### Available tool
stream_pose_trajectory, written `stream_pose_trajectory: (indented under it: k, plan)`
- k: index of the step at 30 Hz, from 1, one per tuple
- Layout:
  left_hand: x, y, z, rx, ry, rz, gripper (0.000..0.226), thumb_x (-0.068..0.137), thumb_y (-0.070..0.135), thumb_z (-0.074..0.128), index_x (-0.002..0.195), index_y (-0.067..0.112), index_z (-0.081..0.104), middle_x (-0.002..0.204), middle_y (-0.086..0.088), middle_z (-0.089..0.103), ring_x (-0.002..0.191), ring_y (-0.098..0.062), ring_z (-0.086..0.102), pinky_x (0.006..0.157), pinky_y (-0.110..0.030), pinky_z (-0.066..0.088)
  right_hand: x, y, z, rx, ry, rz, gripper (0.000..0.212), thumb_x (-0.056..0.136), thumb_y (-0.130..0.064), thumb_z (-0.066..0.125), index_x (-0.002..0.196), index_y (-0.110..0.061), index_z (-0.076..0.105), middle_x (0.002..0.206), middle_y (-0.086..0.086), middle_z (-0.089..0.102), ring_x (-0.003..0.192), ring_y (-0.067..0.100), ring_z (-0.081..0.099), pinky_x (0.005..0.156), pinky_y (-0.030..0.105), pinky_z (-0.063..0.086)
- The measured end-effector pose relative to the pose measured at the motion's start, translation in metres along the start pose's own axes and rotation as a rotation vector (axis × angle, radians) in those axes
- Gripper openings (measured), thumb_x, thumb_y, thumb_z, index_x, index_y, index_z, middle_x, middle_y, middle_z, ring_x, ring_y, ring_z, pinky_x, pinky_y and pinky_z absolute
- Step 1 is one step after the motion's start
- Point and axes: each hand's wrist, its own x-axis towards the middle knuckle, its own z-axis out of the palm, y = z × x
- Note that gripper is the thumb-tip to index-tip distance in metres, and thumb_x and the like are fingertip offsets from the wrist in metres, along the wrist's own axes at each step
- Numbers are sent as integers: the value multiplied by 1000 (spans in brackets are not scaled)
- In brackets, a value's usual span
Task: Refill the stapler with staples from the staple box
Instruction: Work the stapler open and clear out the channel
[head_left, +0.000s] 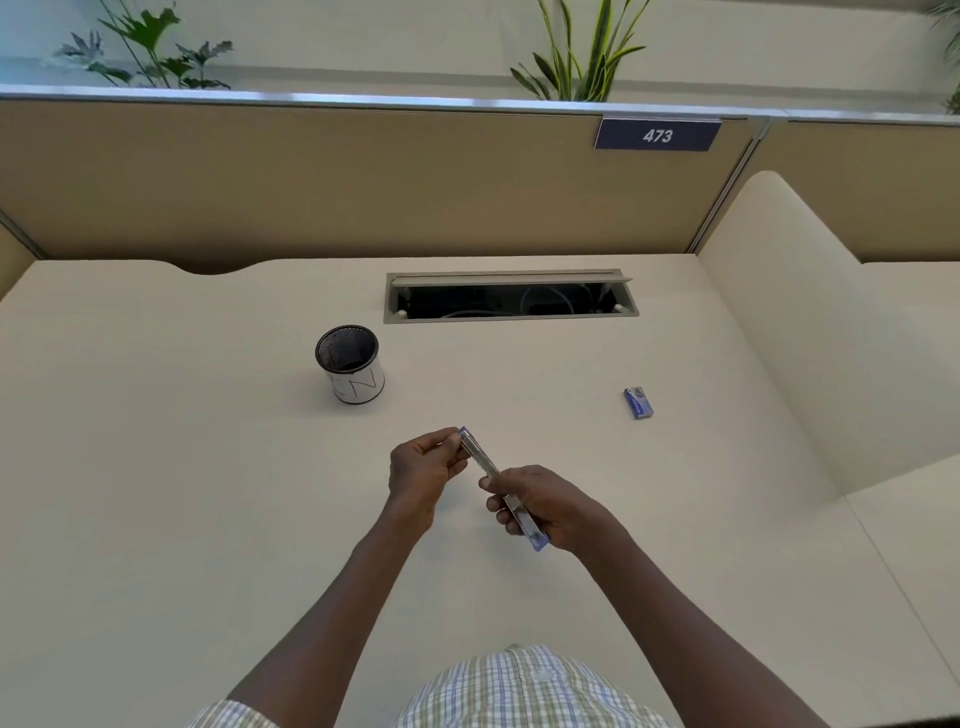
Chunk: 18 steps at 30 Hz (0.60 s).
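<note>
"Across the whole lower view ran the pale desk, closed at the back by a tan partition with a blue plate reading 473. What else stood on it?"

"An open cable tray was set into the desk near the back, and in front of it to the left stood a mesh pen cup. Both were well apart from the hands."

"And the hands themselves?"

"They met above the desk's middle. The right hand had its fingers curled round the near end of the stapler, clamped on it. The left hand pinched the far end between thumb and fingertips. The stapler lay slanted between them, metal rail showing along its top."

"So which step was that?"

"I judged it the opening step: the stapler seemed to be getting pulled or hinged open to bare the channel. Whether any staples sat in it, I could not tell."

"And the staple box?"

"The staple box, small and blue, lay on the desk off to the right, well apart from both hands and apparently untouched."

"What did the next move call for?"

"One hand would have to let go and reach right for the box, while the other kept the stapler open and steady."
</note>
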Motion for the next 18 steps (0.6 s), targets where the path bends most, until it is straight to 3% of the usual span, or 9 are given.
stream_pose_trajectory:
  k: [5,9,12,18]
  plan:
    - [4,-4,-3,37,95,24,18,91,11,68,104,0,73,91,-13,77,85,-20,75,74,-25,60,2,-1,13,-441,229,-242,12,89,-19,63,87,-10,70,78,6,66,64,17,58,56,26,46]
    - [5,-8,-1,78,169,55,14,89,12,70,97,1,75,83,-9,77,71,-11,75,66,-22,60,7,-3,20,-814,402,-399,19,85,-14,57,69,-3,58,62,8,51,56,22,42,56,31,34]
    - [8,-9,1,68,185,55,15,90,10,67,99,0,74,86,-11,77,74,-14,75,64,-21,59,9,1,28,-976,494,-488,24,83,-14,53,61,-9,46,53,4,43,54,25,37,52,33,28]
    - [15,-14,1,45,130,15,17,89,10,69,101,0,73,90,-11,77,81,-17,76,72,-25,61,13,10,25,-1112,590,-553,28,83,-12,52,62,-12,34,53,4,31,55,26,28,52,36,23]
